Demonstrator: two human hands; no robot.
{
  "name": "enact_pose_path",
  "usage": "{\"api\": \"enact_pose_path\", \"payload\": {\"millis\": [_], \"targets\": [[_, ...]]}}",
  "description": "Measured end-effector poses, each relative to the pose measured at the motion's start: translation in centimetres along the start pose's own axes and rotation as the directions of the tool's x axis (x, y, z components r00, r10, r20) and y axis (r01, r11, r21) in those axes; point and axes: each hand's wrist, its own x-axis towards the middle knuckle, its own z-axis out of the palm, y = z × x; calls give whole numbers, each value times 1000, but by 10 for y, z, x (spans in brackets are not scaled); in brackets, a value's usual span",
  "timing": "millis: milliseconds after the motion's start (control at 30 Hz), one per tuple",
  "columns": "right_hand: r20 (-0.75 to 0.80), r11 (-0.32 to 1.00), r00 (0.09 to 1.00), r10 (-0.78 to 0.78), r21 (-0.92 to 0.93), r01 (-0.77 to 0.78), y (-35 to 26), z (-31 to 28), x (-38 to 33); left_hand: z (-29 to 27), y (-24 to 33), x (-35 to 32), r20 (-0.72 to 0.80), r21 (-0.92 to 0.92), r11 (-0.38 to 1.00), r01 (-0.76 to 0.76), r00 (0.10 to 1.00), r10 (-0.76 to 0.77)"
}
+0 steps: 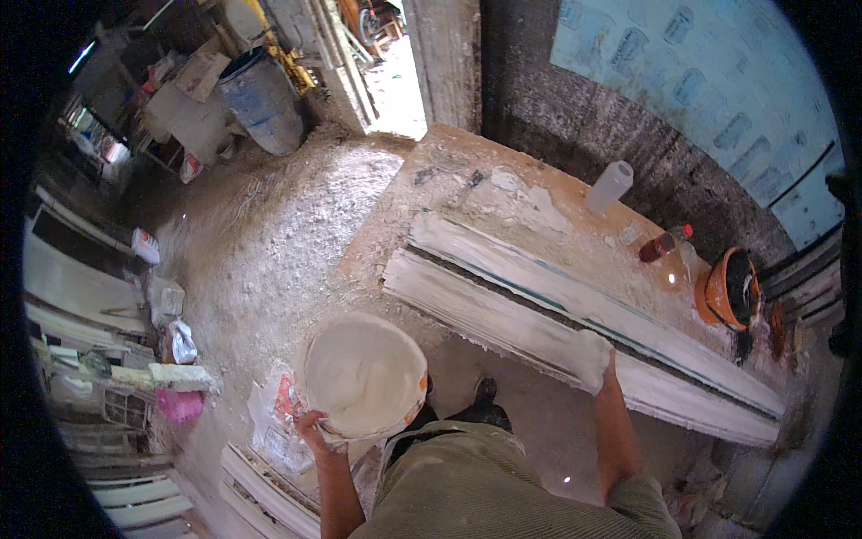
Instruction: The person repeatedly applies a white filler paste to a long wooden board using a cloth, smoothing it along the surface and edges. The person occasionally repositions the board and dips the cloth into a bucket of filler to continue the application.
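My left hand (312, 431) grips the rim of a round white bucket (420, 384) with orange marks on its side. Pale grey, creamy plaster (366, 373) fills it, its surface slightly swirled. On the other side, my right hand (593, 361) is coated white with plaster and rests on the nearer of two long white moulding strips (485, 310). Its fingers cannot be made out under the coating. The farther strip (575, 301) lies alongside on the bench, a dark gap between them and a green line along it.
A plaster-spattered bench (530, 211) carries a translucent bottle (611, 187), a dark red bottle (657, 247) and an orange bucket (718, 292). More white strips (260, 494) lie at lower left, near a plastic bag (277, 422). A blue barrel (262, 103) stands near the doorway.
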Motion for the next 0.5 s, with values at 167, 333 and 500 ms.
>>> {"api": "enact_pose_path", "payload": {"millis": [167, 333, 500], "targets": [[-52, 692, 925, 376, 680, -242, 33, 59, 18, -32, 3, 4, -195, -126, 992, -1, 981, -24], [-56, 359, 890, 453, 925, -125, -24, 185, 102, -55, 17, 25, -121, 88, 991, -99, 987, 109], [-104, 295, 946, 307, 956, 9, -161, 294, 193, -79, 8, 58, -88, -22, 981, -194, 978, 191]]}}
